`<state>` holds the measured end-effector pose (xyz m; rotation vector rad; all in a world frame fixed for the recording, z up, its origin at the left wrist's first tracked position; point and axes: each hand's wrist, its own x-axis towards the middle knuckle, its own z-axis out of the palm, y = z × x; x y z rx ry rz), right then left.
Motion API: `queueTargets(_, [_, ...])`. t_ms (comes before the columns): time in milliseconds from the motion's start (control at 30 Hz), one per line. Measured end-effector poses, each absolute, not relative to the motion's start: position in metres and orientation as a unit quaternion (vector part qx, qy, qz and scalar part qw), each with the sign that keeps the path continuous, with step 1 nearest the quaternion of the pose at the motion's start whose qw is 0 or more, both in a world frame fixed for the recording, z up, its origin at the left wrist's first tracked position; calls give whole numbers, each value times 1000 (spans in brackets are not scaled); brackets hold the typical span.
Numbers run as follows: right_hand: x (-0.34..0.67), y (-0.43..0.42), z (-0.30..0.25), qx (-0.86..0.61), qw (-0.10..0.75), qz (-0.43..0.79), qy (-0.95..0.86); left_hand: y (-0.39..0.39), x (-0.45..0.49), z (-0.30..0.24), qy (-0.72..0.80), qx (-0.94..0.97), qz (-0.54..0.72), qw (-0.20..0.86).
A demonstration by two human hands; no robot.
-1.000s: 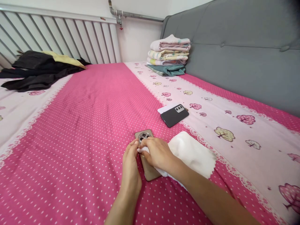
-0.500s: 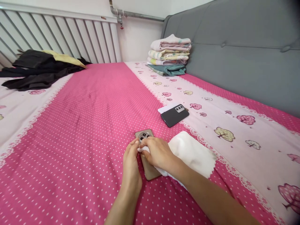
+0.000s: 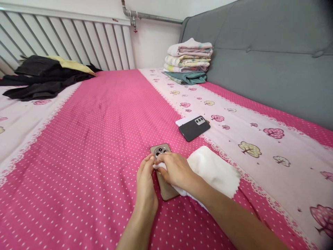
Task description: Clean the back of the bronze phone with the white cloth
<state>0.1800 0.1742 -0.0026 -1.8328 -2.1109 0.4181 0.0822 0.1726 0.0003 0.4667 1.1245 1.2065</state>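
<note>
A gold phone [image 3: 166,189] lies back up on the pink bedsheet, its round camera ring [image 3: 161,150] facing up near the far end. My left hand [image 3: 146,184] grips its left edge, thumb beside the camera ring. In my right hand [image 3: 177,170] a bunched corner of a white cloth [image 3: 212,170] is pinched and pressed on the phone's back just below the lenses. The rest of that cloth spreads on the bed to the right, under my wrist. My fingers cover the middle of the phone.
Farther off, a black phone [image 3: 194,129] overlaps a white flat item [image 3: 183,120]. Folded fabrics [image 3: 189,59] are stacked against the grey headboard [image 3: 260,59]. Dark clothes [image 3: 39,78] with a yellow piece lie at the far left, by the white radiator [image 3: 78,41].
Almost nothing differs. Both hands, the gold phone and the cloth keep their places; the whole view has shifted very slightly.
</note>
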Motion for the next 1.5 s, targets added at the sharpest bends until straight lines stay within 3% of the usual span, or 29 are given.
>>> queueTargets(633, [179,175,1,-654,134,163,-726,164,78,18,487,295,610,551])
queueTargets(900, [182,174,4,-641,141,171,-735,173,76,11,496,232,590,594])
queueTargets(1367, [206,164,25,-491,51,311,-812,185,67,9,495,70,564,657])
queueTargets(1500, [206,168,20,-529,67,287,-796,184,67,8,493,72,566,656])
